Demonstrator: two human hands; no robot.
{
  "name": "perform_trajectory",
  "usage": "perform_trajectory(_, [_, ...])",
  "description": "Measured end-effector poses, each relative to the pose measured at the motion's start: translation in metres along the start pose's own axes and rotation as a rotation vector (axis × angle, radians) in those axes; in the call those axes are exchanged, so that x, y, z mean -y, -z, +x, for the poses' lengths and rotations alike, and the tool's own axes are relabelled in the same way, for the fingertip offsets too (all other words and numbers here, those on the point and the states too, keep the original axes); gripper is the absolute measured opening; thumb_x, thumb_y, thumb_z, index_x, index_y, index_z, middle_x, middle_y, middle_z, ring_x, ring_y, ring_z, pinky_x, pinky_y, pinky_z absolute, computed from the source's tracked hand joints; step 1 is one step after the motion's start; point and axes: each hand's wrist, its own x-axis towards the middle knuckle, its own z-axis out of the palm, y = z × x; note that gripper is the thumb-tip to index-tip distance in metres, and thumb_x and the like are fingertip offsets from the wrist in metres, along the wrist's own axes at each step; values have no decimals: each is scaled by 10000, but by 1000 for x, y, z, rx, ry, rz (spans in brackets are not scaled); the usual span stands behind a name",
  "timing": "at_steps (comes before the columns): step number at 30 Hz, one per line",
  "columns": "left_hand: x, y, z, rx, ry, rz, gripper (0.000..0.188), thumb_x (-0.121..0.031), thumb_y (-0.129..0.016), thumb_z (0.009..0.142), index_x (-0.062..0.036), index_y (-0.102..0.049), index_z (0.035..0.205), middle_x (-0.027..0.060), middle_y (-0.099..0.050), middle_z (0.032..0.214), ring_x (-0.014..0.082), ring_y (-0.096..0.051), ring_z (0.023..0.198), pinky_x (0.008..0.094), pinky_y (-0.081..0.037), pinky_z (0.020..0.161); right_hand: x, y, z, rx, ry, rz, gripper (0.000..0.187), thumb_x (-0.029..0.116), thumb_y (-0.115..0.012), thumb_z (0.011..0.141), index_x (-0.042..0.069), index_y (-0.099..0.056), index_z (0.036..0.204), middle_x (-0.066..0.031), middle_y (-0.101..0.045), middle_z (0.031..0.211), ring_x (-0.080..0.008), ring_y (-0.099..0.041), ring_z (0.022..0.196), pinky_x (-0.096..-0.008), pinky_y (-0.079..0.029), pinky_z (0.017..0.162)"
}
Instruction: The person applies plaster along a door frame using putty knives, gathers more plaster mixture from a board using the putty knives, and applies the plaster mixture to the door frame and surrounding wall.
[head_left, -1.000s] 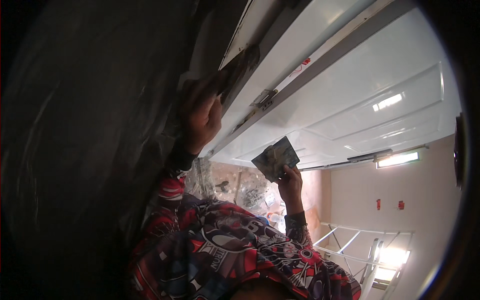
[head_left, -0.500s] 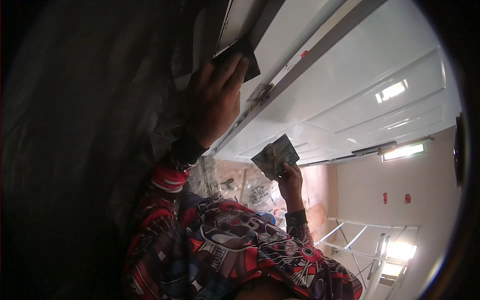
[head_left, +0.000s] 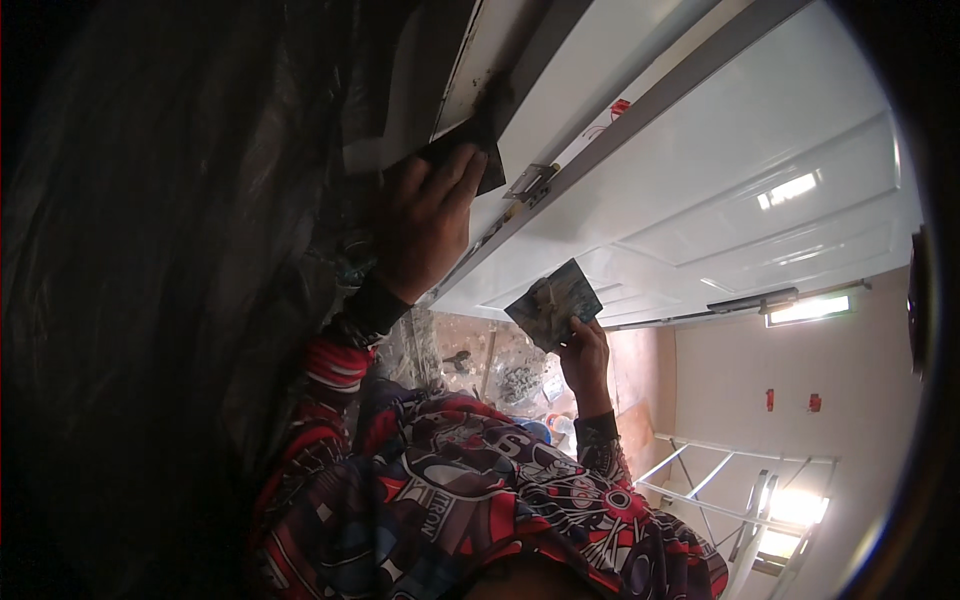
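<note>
My left hand (head_left: 432, 225) is closed on a dark, flat scraper blade (head_left: 493, 172), its fingers pressed along the top. The blade lies against the narrow pale gap (head_left: 472, 92) beside the grey door frame, where dark smears show just past it. Lower down and to the right, my right hand (head_left: 584, 358) pinches a dark square plate (head_left: 566, 292) by its near edge. Grey-brown paste is smeared over the middle of that plate. It is held out in front of the white door, apart from the scraper.
A white panelled door (head_left: 740, 190) stands open at the right, with a metal hinge (head_left: 530, 182) on the frame. Dark plastic sheeting (head_left: 200, 250) covers the left side. Debris litters the floor (head_left: 475, 345). A white metal ladder (head_left: 690, 470) stands at the lower right.
My left hand and the scraper have come slightly down along the frame toward me, and more of the dark smears show above them. My right hand and the plate have hardly moved.
</note>
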Motion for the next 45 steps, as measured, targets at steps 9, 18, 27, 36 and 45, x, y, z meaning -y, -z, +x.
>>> perform_trajectory(9, [13, -28, -41, 10, 24, -1, 559, -3, -664, 774, -42, -570, 1324, 87, -573, 1348, 301, -541, 892, 406, -469, 823, -3, -3, -3, 40, 260, -656, 255, -26, -491, 949, -95, -552, 1186, -153, -599, 1176, -249, -668, 1031, -374, -625, 793])
perform_trajectory(18, [25, -50, -69, 6, 58, -43, 542, 3, -659, 777, -39, -588, 1313, 94, -593, 1329, 310, -540, 873, 398, -480, 781, 6, -10, -1, -92, -115, 163, 328, 128, -498, 956, -44, -548, 1232, -159, -620, 1176, -267, -675, 1010, -395, -614, 762])
perform_trajectory(27, [34, -77, -95, 15, 90, -74, 471, 12, -636, 727, -42, -643, 1195, 58, -612, 1273, 315, -565, 998, 441, -471, 873, 1, 2, 0, -32, -18, -91, 291, 39, -478, 967, -72, -535, 1230, -156, -612, 1195, -250, -668, 1032, -360, -612, 800])
perform_trajectory(36, [28, -56, -94, -40, 398, -375, 278, -82, -581, 941, -28, -644, 1206, 166, -670, 1119, 308, -633, 961, 401, -498, 834, 20, -9, -5, -27, -31, -197, 293, 20, -453, 962, -57, -541, 1231, -145, -633, 1185, -259, -665, 1047, -367, -603, 814])
perform_trajectory(45, [20, -53, -10, -397, 460, -571, 96, -32, -594, 922, -1, -612, 1011, 150, -595, 866, 297, -594, 753, 356, -473, 682, 5, -4, -5, -25, 159, -512, 259, -45, -506, 933, -84, -570, 1181, -143, -634, 1137, -249, -687, 994, -362, -628, 752])
